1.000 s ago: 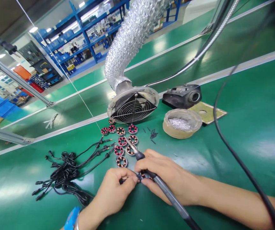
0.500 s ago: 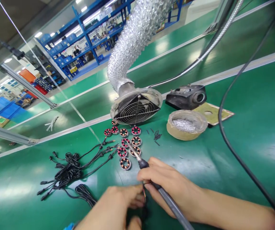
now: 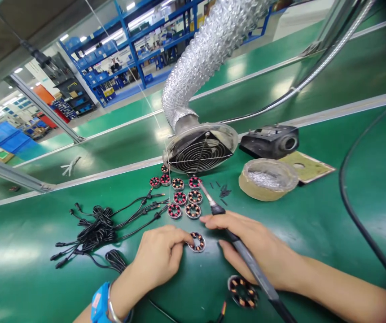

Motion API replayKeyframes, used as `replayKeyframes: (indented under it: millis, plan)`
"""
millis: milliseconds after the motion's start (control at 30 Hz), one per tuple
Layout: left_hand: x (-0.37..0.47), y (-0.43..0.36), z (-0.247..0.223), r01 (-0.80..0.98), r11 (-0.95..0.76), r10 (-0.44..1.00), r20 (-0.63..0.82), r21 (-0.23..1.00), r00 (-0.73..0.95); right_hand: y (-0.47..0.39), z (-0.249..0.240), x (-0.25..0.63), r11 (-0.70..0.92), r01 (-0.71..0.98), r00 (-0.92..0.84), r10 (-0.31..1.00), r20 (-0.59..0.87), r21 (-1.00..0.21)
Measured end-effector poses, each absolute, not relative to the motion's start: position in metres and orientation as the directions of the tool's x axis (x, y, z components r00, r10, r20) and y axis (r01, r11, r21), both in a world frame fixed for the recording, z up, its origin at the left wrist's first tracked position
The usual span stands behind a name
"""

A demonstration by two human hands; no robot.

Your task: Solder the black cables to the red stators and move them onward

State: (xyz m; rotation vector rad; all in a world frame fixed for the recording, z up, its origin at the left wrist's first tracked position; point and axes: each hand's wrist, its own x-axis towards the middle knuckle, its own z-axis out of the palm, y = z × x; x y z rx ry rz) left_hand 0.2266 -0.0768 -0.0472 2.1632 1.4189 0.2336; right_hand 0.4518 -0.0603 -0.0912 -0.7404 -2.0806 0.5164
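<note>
bench top: green, smooth, glossy. room, far side: blue boxes at left, then a blue metal rack.

left to right on the bench: tangle of rubbery black cables. left hand: fingers bent, index fingertip on the left edge of one copper-wound ring, lying flat; cannot tell whether it is grasped. on the far side, a cluster of nine round wound rings, some red, some copper. beyond it, one crinkled silver foil duct ending in one round fan hood. right hand: closed around one soldering iron, tip pointing far. near, beside that hand: one larger-looking wound ring. farther right: loose black slivers, one tan round bowl with silvery contents, one black casing, one yellowish holed sheet.
</note>
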Motion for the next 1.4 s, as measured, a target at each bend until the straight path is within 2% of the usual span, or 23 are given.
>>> replayKeyframes:
  millis: [167,400,667,900,1033,1133,1233,1400]
  plan:
    - [0.228,-0.073,-0.051,0.808,-0.317,0.891,-0.137,0.496,0.434,-0.062,-0.09,0.448,0.72,0.218,-0.585,0.637,0.503,-0.659]
    - [0.233,-0.084,-0.044,0.903,-0.157,0.935,-0.233,0.401,0.266,-0.062,-0.087,0.451,0.679,0.22,-0.636,0.644,0.425,-0.7]
    - [0.246,-0.091,-0.033,0.896,-0.105,0.878,-0.383,0.431,0.287,-0.06,-0.085,0.433,0.651,0.111,-0.718,0.575,0.393,-0.751]
    - [0.246,-0.084,-0.035,0.873,-0.062,0.879,-0.388,0.484,0.277,-0.063,-0.089,0.437,0.665,0.223,-0.679,0.631,0.375,-0.713]
    - [0.246,-0.082,-0.037,0.879,-0.031,0.905,-0.36,0.475,0.227,-0.064,-0.088,0.438,0.642,0.289,-0.673,0.664,0.326,-0.71]
    - [0.248,-0.084,-0.036,0.882,-0.042,0.897,-0.371,0.469,0.24,-0.066,-0.086,0.437,0.652,0.289,-0.663,0.664,0.345,-0.7]
    - [0.247,-0.085,-0.041,0.838,-0.014,0.884,-0.385,0.545,0.266,-0.067,-0.086,0.437,0.66,0.301,-0.664,0.664,0.345,-0.689]
    - [0.239,-0.076,-0.051,0.631,0.181,0.858,-0.435,0.755,0.274,-0.067,-0.089,0.439,0.662,0.317,-0.668,0.664,0.336,-0.679]
